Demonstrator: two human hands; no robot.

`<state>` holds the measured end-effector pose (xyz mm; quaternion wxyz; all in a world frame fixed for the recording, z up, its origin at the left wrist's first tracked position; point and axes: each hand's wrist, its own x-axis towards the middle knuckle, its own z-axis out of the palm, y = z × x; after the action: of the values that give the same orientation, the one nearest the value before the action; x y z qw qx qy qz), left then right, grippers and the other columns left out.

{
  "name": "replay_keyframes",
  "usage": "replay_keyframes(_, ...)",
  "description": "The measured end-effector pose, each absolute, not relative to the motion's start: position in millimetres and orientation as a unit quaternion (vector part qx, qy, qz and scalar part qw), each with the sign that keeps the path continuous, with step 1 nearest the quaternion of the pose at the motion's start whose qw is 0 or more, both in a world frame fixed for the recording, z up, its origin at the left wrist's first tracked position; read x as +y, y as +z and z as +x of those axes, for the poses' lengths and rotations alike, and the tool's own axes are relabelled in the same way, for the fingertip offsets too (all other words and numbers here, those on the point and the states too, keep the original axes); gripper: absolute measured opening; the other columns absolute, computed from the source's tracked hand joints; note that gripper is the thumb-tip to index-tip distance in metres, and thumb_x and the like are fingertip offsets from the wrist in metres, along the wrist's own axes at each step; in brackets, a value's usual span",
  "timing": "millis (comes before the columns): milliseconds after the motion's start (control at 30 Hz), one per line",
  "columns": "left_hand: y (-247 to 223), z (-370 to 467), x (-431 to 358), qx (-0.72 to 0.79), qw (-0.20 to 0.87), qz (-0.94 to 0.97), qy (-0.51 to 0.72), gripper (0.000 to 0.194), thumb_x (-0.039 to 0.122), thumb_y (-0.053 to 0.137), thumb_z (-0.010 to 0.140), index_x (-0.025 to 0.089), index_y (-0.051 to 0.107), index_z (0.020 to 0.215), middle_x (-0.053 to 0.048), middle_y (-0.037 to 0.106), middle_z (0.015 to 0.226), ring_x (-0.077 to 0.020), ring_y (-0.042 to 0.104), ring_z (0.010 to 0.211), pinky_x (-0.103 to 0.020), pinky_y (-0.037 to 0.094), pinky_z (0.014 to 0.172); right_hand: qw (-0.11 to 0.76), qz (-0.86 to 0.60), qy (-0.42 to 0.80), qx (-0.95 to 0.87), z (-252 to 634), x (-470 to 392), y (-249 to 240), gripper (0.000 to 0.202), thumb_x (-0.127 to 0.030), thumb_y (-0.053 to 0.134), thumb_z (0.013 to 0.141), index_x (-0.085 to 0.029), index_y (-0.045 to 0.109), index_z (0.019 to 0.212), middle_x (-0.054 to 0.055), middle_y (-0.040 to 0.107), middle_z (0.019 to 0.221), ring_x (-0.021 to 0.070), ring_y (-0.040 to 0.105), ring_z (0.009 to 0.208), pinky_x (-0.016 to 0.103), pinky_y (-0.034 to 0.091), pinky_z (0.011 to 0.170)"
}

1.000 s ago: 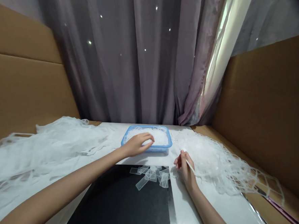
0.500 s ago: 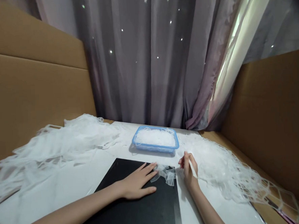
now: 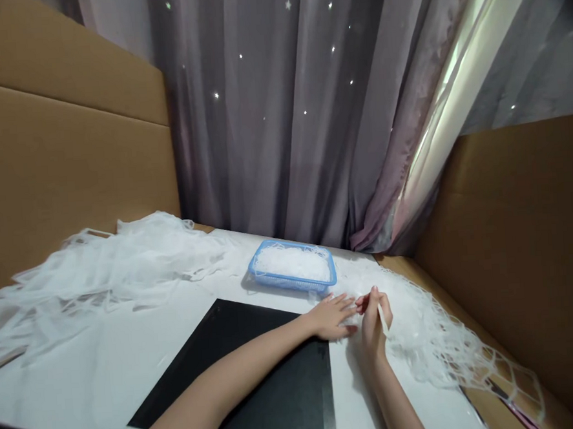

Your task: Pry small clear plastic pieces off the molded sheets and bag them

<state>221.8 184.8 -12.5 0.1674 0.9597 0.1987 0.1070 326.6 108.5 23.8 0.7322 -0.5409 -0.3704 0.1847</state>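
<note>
My left hand (image 3: 330,316) lies flat at the far right corner of a black mat (image 3: 238,373), fingers spread and reaching toward my right hand. It covers the spot where small clear plastic pieces lay. My right hand (image 3: 374,319) is just to the right, off the mat, fingers closed on a thin white stick (image 3: 383,319). The two hands nearly touch. A blue basket (image 3: 293,281) heaped with white bits stands just beyond them.
Heaps of white netted waste sheet lie on the left (image 3: 101,277) and on the right (image 3: 435,341) of the white table (image 3: 106,374). Cardboard walls (image 3: 60,163) flank both sides. A grey star-patterned curtain (image 3: 285,111) hangs behind.
My left hand went from the basket to the mat, then slid right across the clear pieces up to my right hand. The right hand stayed holding the stick.
</note>
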Motion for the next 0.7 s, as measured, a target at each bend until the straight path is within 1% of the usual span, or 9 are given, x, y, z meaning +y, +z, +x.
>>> replay_keyframes(67, -14.8, 238.8, 188.4, 0.187, 0.160, 0.960, 0.131, 0.069, 0.056, 0.040, 0.092, 0.016, 0.034, 0.148, -0.012, 0.025, 0.156, -0.0313, 0.016, 0.147, -0.056, 0.014, 0.118, 0.738, -0.542, 0.169, -0.365, 329.2, 107.4, 27.5, 0.043, -0.058, 0.043, 0.093, -0.023, 0.046, 0.069, 0.000, 0.053, 0.062, 0.0169, 0.052, 0.060, 0.030, 0.043, 0.064)
replay_keyframes(200, -8.1, 259.8, 186.2, 0.196, 0.134, 0.947, 0.216, 0.060, 0.049, 0.046, 0.091, 0.017, 0.041, 0.141, -0.012, 0.044, 0.146, -0.0271, 0.036, 0.138, -0.049, 0.025, 0.116, 0.753, -0.546, 0.126, -0.346, 333.2, 101.7, 33.1, 0.044, -0.059, 0.047, 0.091, -0.021, 0.048, 0.069, -0.001, 0.054, 0.061, 0.0154, 0.051, 0.060, 0.028, 0.043, 0.063)
replay_keyframes(267, 3.2, 258.8, 182.1, 0.215, 0.119, 0.934, 0.260, 0.050, 0.046, 0.048, 0.091, 0.016, 0.050, 0.131, -0.012, 0.054, 0.137, -0.0257, 0.045, 0.131, -0.045, 0.031, 0.112, 0.763, -0.538, 0.122, -0.337, 333.6, 97.2, 36.5, 0.045, -0.059, 0.048, 0.091, -0.020, 0.048, 0.069, -0.002, 0.054, 0.061, 0.0135, 0.049, 0.056, 0.026, 0.041, 0.058)
replay_keyframes(333, 17.8, 245.4, 178.4, 0.226, 0.106, 0.923, 0.291, 0.040, 0.044, 0.052, 0.090, 0.016, 0.057, 0.118, -0.011, 0.060, 0.127, -0.0250, 0.051, 0.123, -0.043, 0.033, 0.109, 0.775, -0.525, 0.125, -0.330, 332.7, 92.6, 40.5, 0.043, -0.056, 0.048, 0.091, -0.019, 0.047, 0.070, -0.002, 0.055, 0.062, 0.0120, 0.048, 0.054, 0.025, 0.040, 0.056)
replay_keyframes(433, 37.3, 201.1, 174.9, 0.217, 0.084, 0.918, 0.320, 0.031, 0.040, 0.057, 0.087, 0.019, 0.060, 0.108, -0.008, 0.061, 0.124, -0.0229, 0.052, 0.121, -0.043, 0.027, 0.112, 0.791, -0.503, 0.139, -0.319, 328.4, 87.2, 46.0, 0.041, -0.053, 0.048, 0.093, -0.019, 0.047, 0.070, -0.003, 0.054, 0.061, 0.0109, 0.046, 0.055, 0.024, 0.038, 0.057)
replay_keyframes(500, 45.2, 161.4, 171.4, 0.194, 0.051, 0.924, 0.325, 0.024, 0.035, 0.056, 0.088, 0.019, 0.059, 0.106, -0.007, 0.063, 0.119, -0.0211, 0.056, 0.115, -0.039, 0.034, 0.106, 0.794, -0.490, 0.164, -0.322, 324.2, 85.2, 48.7, 0.042, -0.052, 0.047, 0.093, -0.018, 0.048, 0.069, -0.003, 0.053, 0.060, 0.0104, 0.045, 0.054, 0.024, 0.037, 0.056)
replay_keyframes(567, 50.2, 121.9, 162.4, 0.176, 0.038, 0.939, 0.292, 0.017, 0.031, 0.052, 0.091, 0.019, 0.060, 0.100, -0.007, 0.066, 0.112, -0.0194, 0.059, 0.106, -0.033, 0.042, 0.094, 0.793, -0.478, 0.190, -0.328, 320.4, 84.5, 50.4, 0.042, -0.051, 0.047, 0.093, -0.018, 0.048, 0.067, -0.004, 0.052, 0.060, 0.0098, 0.044, 0.054, 0.023, 0.036, 0.056)
replay_keyframes(633, 55.9, 89.3, 143.7, 0.164, 0.037, 0.948, 0.271, 0.013, 0.024, 0.049, 0.092, 0.018, 0.061, 0.093, -0.007, 0.066, 0.104, -0.0173, 0.061, 0.097, -0.030, 0.045, 0.086, 0.794, -0.470, 0.208, -0.325, 318.7, 84.9, 50.8, 0.041, -0.049, 0.048, 0.093, -0.018, 0.047, 0.067, -0.004, 0.052, 0.060, 0.0094, 0.043, 0.053, 0.023, 0.035, 0.055)
replay_keyframes(700, 64.6, 66.8, 114.5, 0.168, 0.061, 0.944, 0.277, 0.012, 0.017, 0.048, 0.093, 0.018, 0.060, 0.092, -0.005, 0.066, 0.093, -0.0144, 0.061, 0.088, -0.028, 0.046, 0.083, 0.797, -0.466, 0.221, -0.314, 320.2, 86.1, 49.2, 0.040, -0.049, 0.049, 0.093, -0.018, 0.046, 0.067, -0.004, 0.052, 0.060, 0.0094, 0.043, 0.053, 0.023, 0.035, 0.055)
